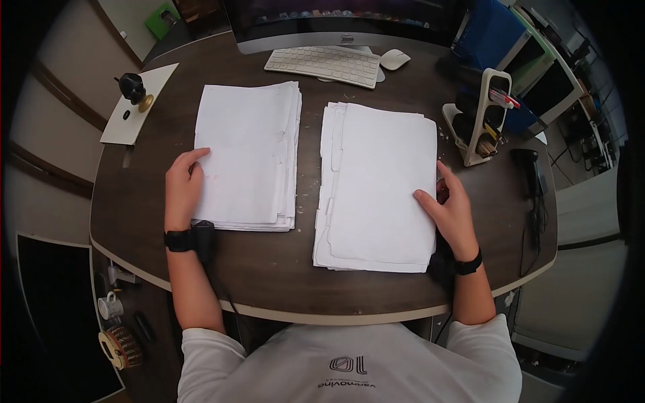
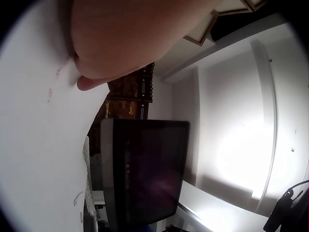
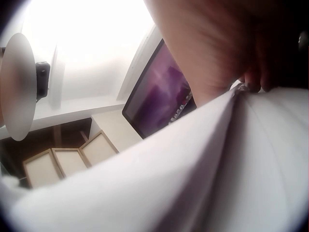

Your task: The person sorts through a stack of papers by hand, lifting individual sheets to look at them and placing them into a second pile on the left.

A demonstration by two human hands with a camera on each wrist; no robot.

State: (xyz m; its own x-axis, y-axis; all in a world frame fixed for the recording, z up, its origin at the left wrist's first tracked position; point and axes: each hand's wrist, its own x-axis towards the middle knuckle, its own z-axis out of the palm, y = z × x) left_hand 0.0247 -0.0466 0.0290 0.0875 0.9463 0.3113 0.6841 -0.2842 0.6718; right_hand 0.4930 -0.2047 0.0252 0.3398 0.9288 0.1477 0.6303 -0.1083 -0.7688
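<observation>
Two piles of white paper lie side by side on the desk. At the left edge of the left paper stack (image 1: 245, 154), my left hand (image 1: 183, 178) rests with its fingertips on the top sheet. The left wrist view shows that hand (image 2: 125, 38) low over the white sheet, near faint red marks. My right hand (image 1: 453, 205) holds the right edge of the right paper stack (image 1: 383, 188), thumb on top and fingers at the side. In the right wrist view, the paper edges (image 3: 145, 188) slope up to the hand (image 3: 217, 53); the fingers are partly hidden.
A white keyboard (image 1: 322, 64) and mouse (image 1: 395, 60) sit behind the stacks, below a monitor (image 1: 349, 20). To the right stand a pen holder (image 1: 485, 121) and a black corded device (image 1: 529, 171). A white board (image 1: 141, 104) with a small black object lies back left.
</observation>
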